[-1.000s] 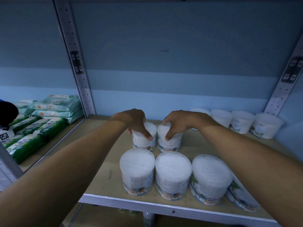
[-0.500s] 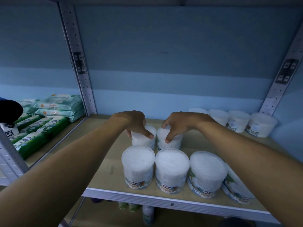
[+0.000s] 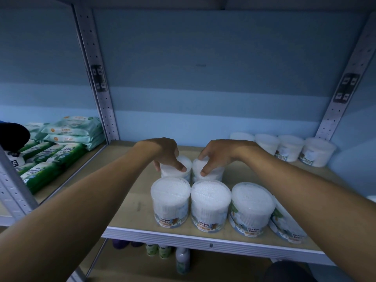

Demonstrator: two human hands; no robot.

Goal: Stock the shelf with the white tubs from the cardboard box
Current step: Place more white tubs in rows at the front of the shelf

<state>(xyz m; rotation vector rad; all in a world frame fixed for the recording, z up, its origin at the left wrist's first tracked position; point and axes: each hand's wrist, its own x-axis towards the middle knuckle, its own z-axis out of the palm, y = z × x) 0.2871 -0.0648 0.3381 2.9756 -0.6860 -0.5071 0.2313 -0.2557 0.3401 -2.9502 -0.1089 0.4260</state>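
Both arms reach over the wooden shelf [image 3: 130, 208]. My left hand [image 3: 164, 153] grips the top of a white tub of cotton buds [image 3: 184, 169] standing in the second row. Right beside it, my right hand [image 3: 217, 154] grips the top of another white tub [image 3: 213, 173]. In front of them a front row of white tubs stands at the shelf edge: one on the left [image 3: 169, 200], one in the middle [image 3: 209, 204], one on the right [image 3: 251, 208], and a fourth [image 3: 284, 224] partly hidden under my right forearm. The cardboard box is out of view.
Several more white tubs [image 3: 289, 147] line the back wall at the right. Packs of wipes [image 3: 71, 131] and green packs [image 3: 44, 159] fill the neighbouring bay on the left, beyond a metal upright [image 3: 97, 82]. Bottles [image 3: 182, 259] stand on the shelf below.
Both hands have stayed on the two second-row tubs, which have shifted slightly closer to the front row. The camera has moved a little, showing more of the shelf below.
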